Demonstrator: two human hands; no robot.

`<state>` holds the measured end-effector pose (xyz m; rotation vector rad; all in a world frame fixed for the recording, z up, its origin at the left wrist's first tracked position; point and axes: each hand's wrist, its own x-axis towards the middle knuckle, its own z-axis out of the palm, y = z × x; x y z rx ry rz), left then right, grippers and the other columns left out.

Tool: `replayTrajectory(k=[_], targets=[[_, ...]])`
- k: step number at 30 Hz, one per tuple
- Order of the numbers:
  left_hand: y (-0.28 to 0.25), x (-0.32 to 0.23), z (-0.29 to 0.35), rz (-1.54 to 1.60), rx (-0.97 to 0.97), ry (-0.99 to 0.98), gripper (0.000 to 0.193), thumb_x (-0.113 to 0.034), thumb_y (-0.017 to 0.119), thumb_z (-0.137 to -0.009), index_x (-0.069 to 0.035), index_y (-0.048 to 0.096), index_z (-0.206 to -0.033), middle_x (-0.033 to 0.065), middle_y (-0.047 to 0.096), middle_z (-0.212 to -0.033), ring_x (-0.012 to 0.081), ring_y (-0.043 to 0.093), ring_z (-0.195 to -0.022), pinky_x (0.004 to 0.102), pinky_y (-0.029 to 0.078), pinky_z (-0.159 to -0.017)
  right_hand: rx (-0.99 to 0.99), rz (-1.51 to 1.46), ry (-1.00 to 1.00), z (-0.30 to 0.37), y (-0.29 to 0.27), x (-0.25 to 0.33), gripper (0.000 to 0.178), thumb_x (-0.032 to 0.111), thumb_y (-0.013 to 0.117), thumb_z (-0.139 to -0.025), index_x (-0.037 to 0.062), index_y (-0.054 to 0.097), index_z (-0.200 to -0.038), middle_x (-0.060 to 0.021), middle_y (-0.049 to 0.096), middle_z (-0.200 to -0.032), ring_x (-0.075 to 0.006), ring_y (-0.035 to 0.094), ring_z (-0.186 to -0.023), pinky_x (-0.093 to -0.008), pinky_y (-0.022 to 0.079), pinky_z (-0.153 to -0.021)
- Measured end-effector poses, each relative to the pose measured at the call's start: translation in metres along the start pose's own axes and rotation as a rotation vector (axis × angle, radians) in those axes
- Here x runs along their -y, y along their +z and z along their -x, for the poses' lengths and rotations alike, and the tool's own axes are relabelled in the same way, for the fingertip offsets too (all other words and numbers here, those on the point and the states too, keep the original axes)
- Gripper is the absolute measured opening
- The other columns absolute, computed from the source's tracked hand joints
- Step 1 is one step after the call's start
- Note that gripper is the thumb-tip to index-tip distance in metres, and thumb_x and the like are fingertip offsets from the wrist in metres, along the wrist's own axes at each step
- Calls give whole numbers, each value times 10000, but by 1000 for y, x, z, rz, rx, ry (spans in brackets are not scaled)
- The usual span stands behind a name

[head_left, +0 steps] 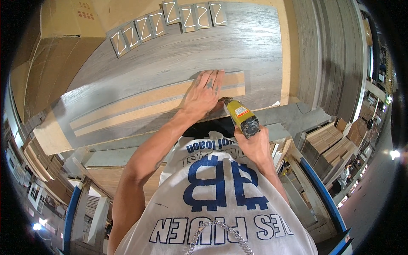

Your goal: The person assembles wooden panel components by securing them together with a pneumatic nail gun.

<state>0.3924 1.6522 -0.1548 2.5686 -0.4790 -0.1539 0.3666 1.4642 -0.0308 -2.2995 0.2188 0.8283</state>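
Observation:
My left hand point(205, 93) lies flat across two narrow tan wooden strips, fingers stretched out and pointing away from me. The strips point(136, 102) run side by side along the near part of a grey wood-grain panel point(250, 46). In my right hand point(256, 146) is a yellow nail gun point(241, 114) with a dark rear end. Its nose reaches the panel's near edge, just right of my left wrist. Whether the nose touches a strip or the panel I cannot tell. My right fingers wrap round its handle, mostly hidden beneath the body.
Several small grey blocks point(170, 12) with white squiggles stand in a row along the panel's far side. A cardboard box point(63, 55) rises at the left. Stacked grey boards point(333, 51) stand at the right, with wooden pieces point(329, 142) below them.

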Motion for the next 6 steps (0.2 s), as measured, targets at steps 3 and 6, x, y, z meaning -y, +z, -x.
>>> replayTrajectory(k=[3,6], targets=[[8,2,2,-35,-31,2,775,-92,652,-803,89,327,-1483,217,491,-1392,332,469,-1285,414,393,-1132,5,27,35,-2,-1,4,366,159,726,-792,-97,635,-1037,-271,679,-749,-410,712,-721,-418,548,-650],[18,5,5,-66,-60,5,778,-91,648,-801,70,328,-1492,182,498,-1400,326,464,-1299,418,395,-1130,65,72,113,-5,-6,13,416,161,723,-795,-106,636,-1103,-267,683,-742,-400,717,-721,-414,546,-646]])
